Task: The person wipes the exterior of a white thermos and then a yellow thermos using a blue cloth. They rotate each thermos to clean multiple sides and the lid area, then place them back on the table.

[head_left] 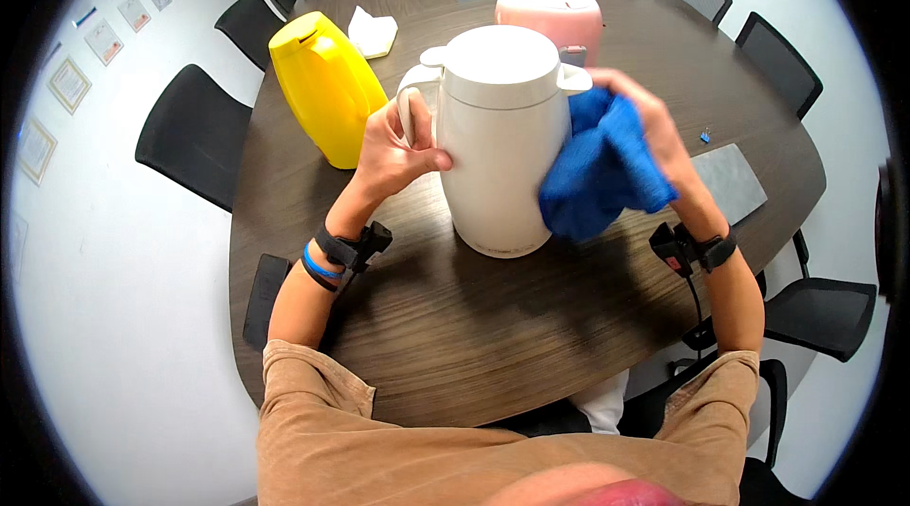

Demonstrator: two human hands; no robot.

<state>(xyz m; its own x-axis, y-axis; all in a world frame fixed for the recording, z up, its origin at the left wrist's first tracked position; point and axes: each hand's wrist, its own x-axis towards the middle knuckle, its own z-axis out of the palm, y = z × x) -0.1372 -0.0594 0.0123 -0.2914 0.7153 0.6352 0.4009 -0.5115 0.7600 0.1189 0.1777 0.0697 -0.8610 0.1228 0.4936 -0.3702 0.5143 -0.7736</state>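
Note:
A white vacuum jug with a lid, spout and side handle is upright in front of me, over the near part of the table. My left hand is closed round its handle, thumb against the body. On the jug's right side, a blue cloth is bunched up and touches the wall below the spout. My right hand grips this cloth from behind, its fingertips partly hidden by cloth and jug. Whether the jug's base rests on the table or is slightly raised, I cannot tell.
A yellow jug stands to the left, beside white tissue. Behind the white jug sits a pink rounded appliance. On the dark wooden table lie a grey flat panel and a black object. Black chairs surround it.

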